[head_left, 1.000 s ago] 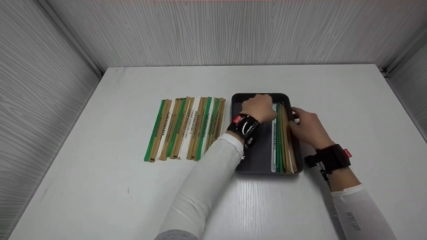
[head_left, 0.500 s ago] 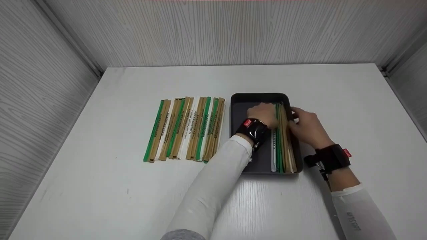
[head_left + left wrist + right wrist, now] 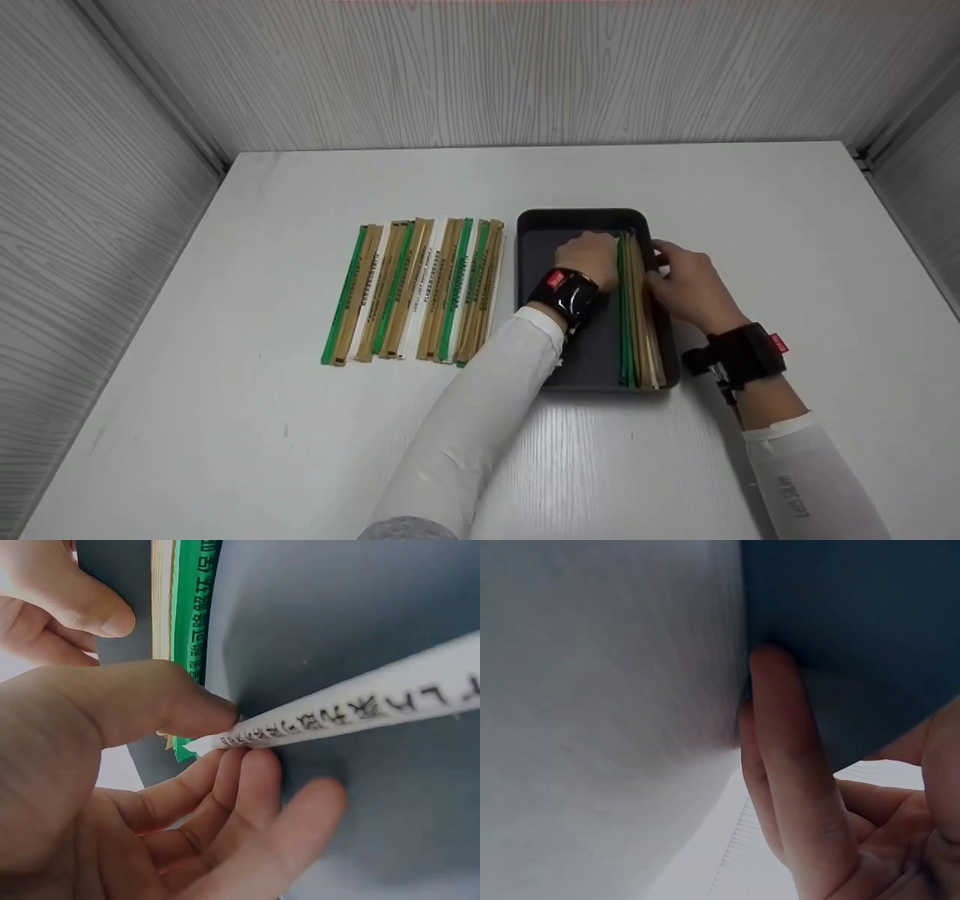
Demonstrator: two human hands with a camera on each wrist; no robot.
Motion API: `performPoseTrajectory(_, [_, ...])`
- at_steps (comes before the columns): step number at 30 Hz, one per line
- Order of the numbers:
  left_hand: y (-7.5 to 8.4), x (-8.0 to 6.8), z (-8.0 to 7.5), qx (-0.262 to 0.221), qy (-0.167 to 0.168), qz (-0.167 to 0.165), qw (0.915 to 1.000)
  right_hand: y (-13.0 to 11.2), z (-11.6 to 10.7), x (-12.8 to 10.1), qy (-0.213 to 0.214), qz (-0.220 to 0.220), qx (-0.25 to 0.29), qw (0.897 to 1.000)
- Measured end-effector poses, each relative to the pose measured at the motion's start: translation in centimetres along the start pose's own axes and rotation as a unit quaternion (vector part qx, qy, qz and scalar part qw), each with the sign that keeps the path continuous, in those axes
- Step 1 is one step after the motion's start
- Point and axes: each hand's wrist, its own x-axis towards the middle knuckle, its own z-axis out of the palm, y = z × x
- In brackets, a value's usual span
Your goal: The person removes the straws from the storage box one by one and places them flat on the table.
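Note:
My left hand (image 3: 589, 259) is inside the dark grey tray (image 3: 577, 381), next to the row of wrapped straws. In the left wrist view, its thumb and fingers pinch one end of a white wrapped straw (image 3: 330, 712) printed with black characters. That straw slants away from the row; in the head view the hand and forearm hide it. Green straws (image 3: 625, 322) and brown straws (image 3: 641, 330) stand lined along the tray's right wall. Outside that wall, my right hand (image 3: 694, 289) grips the tray, its thumb over the rim and fingers (image 3: 784, 712) against the outer side.
To the left of the tray, a row of green, brown and white wrapped straws (image 3: 429, 292) lies side by side on the white table (image 3: 225, 420). Grey wood-grain panels (image 3: 450, 75) close off the back and both sides.
My left hand has moved down and right to the straw row. The white straw that lay against the green ones has left its place and is now in that hand. The right hand stays put.

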Motion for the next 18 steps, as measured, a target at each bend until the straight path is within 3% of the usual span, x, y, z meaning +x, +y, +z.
performPoseTrajectory(13, [-0.1,-1.1,-0.3,-0.008,0.006,-0.002,1.0,0.0,0.0,0.0,0.002,0.001,-0.007,1.0])
performPoseTrajectory(18, [-0.4,-0.7,-0.3,-0.005,-0.002,-0.005,1.0,-0.1,0.0,0.0,0.003,0.003,-0.006,1.0])
